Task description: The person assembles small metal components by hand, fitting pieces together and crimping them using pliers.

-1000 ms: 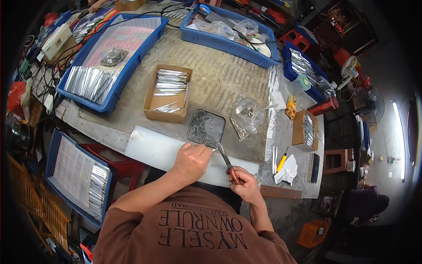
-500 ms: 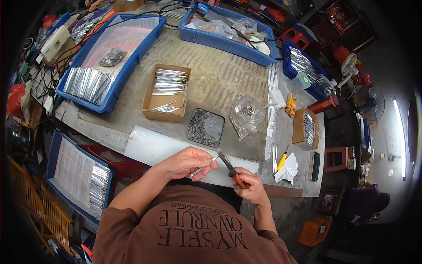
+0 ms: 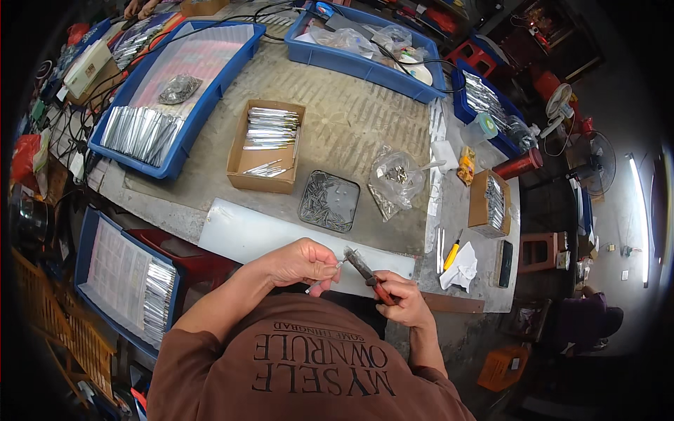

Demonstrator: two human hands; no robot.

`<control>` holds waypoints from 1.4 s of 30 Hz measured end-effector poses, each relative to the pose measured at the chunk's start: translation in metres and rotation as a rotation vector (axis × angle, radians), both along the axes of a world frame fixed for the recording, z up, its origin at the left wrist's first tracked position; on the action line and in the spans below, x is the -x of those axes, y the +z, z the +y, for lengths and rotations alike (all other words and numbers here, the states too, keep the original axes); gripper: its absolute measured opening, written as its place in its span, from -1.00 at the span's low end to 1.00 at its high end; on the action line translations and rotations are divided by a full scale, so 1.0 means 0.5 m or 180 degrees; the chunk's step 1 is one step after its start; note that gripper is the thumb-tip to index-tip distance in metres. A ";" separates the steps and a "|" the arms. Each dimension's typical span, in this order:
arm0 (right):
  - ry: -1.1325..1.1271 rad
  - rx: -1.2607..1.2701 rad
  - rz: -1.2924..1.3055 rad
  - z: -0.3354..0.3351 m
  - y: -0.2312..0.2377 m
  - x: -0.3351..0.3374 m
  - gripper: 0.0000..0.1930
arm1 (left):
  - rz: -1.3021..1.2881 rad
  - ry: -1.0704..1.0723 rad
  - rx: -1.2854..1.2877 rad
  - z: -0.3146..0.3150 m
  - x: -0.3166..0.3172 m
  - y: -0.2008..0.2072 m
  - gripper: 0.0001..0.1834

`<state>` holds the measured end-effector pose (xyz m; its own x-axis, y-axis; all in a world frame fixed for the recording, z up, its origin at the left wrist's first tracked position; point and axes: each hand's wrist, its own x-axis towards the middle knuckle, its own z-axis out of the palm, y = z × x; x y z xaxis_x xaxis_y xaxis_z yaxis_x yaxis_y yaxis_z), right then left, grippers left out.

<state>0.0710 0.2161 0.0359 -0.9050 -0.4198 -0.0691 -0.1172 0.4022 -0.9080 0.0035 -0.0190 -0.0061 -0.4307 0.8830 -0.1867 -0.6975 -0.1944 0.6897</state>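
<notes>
Between the thumb and fingers of my left hand [image 3: 302, 262] is a thin silvery rod [image 3: 311, 288], mostly hidden by the fingers. My right hand [image 3: 401, 300] grips pliers [image 3: 360, 266] by their red handles. The dark jaws of the pliers are close to the rod's far end; I cannot tell whether they touch it. Both hands are over the near edge of a white board [image 3: 242, 231]. Just beyond the board, a black square tray [image 3: 344, 204] holds many small metal pieces. Left of that tray, an open cardboard box [image 3: 261, 184] contains thin silvery rods.
A clear bag [image 3: 397, 184] of small metal parts sits right of the tray. Farther right are a yellow-handled screwdriver [image 3: 453, 254], white paper [image 3: 461, 269] and a second cardboard box [image 3: 486, 210]. Blue bins [image 3: 172, 163] stand around the table. Another person's hands [image 3: 144, 8] show far left.
My left hand has shifted slightly left and turned, so less of the rod shows. The pliers' jaws have moved a little left and nearer to me.
</notes>
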 end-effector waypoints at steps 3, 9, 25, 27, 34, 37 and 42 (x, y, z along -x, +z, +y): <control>0.0010 -0.0036 -0.0041 0.004 -0.004 -0.002 -0.82 | 0.0099 0.0081 0.0272 0.001 -0.001 0.010 -0.82; -0.0069 -0.0032 -0.0066 0.004 -0.009 -0.001 -0.80 | 0.0429 0.0453 0.0679 0.012 -0.002 0.022 -0.88; -0.0385 -0.0057 -0.0291 0.000 -0.019 0.000 -0.80 | 0.1774 0.1182 0.1844 0.034 -0.007 0.031 -0.82; -0.0394 -0.0059 -0.0283 -0.001 -0.019 0.001 -0.81 | 0.2058 0.1136 0.1944 0.035 -0.004 0.030 -0.85; -0.0419 0.0110 -0.0174 -0.005 -0.024 0.004 -0.84 | 0.2630 0.1398 0.2042 0.040 -0.003 0.024 -0.84; -0.0447 0.0009 -0.0277 -0.003 -0.021 0.004 -0.83 | 0.2845 0.1480 0.2089 0.044 -0.002 0.026 -0.84; -0.0446 0.0292 -0.0296 0.005 -0.027 0.003 -0.81 | 0.2869 0.1587 0.1996 0.057 -0.002 0.022 -0.87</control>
<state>0.0695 0.2185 0.0224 -0.9466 -0.2984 -0.1223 0.0202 0.3237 -0.9459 0.0045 0.0094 0.0051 -0.8949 0.4459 0.0196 0.1396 0.2379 0.9612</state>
